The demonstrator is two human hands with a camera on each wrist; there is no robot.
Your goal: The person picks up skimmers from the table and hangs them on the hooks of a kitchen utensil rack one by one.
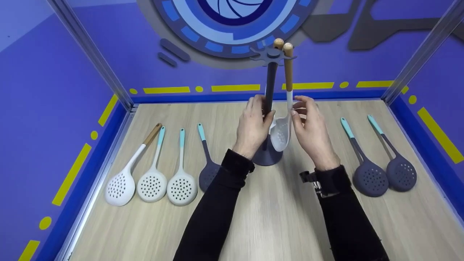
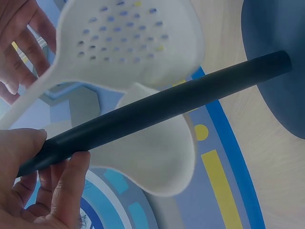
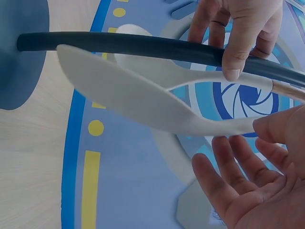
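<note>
A dark utensil stand [image 1: 270, 85] rises from a round base, with hooks at its top. My left hand [image 1: 252, 125] grips its pole, thumb on one side and fingers on the other. A white skimmer [image 1: 280, 136] with a wooden handle hangs from the stand's right side, bowl down. My right hand [image 1: 311, 127] is beside the skimmer, its thumb at the white neck and its fingers loosely spread. Behind the pole in the left wrist view is a second white utensil [image 2: 157, 162] with a rounded head, partly covered; its wooden handle tip also shows at the hooks.
On the wooden table [image 1: 268, 221], a white skimmer [image 1: 120, 188] with a wooden handle, two pale skimmers [image 1: 152, 185] with turquoise handles and a dark one [image 1: 208, 175] lie left. Two dark skimmers [image 1: 370, 177] lie right. Blue panels [image 1: 217, 78] enclose the back and sides.
</note>
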